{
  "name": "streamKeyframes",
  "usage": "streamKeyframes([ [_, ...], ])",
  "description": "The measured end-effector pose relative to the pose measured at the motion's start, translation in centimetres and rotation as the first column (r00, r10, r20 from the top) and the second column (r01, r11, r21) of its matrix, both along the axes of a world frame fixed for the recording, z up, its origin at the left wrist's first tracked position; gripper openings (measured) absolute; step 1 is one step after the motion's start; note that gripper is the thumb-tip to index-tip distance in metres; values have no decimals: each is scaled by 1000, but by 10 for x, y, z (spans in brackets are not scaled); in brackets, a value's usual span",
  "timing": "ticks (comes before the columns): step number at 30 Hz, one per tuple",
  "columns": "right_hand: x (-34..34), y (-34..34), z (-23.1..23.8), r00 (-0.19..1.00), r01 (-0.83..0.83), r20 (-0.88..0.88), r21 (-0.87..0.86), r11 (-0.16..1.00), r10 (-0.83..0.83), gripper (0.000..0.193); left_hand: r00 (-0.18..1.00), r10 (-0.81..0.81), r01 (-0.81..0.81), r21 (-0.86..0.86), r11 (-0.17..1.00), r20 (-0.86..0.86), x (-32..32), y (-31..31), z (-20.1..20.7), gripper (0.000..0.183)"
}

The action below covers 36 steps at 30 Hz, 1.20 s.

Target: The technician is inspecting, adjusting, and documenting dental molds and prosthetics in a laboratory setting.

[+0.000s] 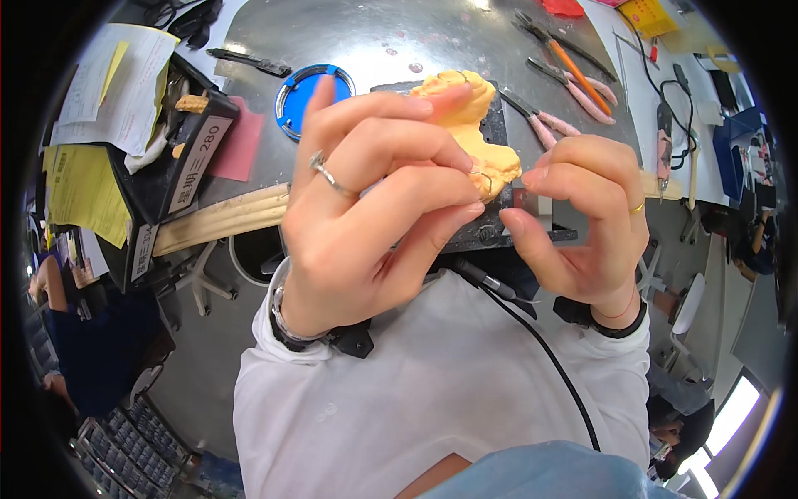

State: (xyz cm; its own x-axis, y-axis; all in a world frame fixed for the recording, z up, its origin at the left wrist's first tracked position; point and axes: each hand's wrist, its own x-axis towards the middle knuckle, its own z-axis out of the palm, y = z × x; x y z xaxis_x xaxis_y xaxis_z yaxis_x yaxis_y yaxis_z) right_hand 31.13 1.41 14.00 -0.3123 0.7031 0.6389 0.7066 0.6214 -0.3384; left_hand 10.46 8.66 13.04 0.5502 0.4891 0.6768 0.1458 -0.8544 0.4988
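Yellow cast [475, 131] upper centre, long axis near-vertical; left hand [362, 216] fingers clamped on it, right hand's [592, 208] apart, just right.

yellow cast [475, 135] — partly behind left hand [362, 224] | red sheet [564, 7] — cropped at top

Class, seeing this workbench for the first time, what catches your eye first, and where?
First, the yellow arch-shaped cast at upper centre, held in the left hand, with the right hand curved beside it. Next, the bright blue disc on the grey tabletop, left of the cast, and the orange-handled tool among pink-handled pliers at upper right.
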Motion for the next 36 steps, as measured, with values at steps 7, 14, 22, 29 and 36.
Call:
streamKeyframes([
  [7,-5,7,-6,994,-53,-98,-42,998,49,37,999,45,-47,70,996,21,2,0,-5,15],
  [14,-10,6,-9,987,-43,-158,-116,992,24,36,998,-18,13,85,996,59,0,7,-14,17],
  [22,-11,6,-12,989,-27,-148,-60,998,18,34,990,-100,95,46,994,104,0,13,-22,27],
  [29,-9,7,-15,996,-18,-88,-6,1000,17,32,965,-168,157,73,985,201,4,20,-33,36],
  [36,-9,9,-12,994,-9,-109,-22,1000,7,30,971,-159,154,40,987,176,3,22,-31,30],
])
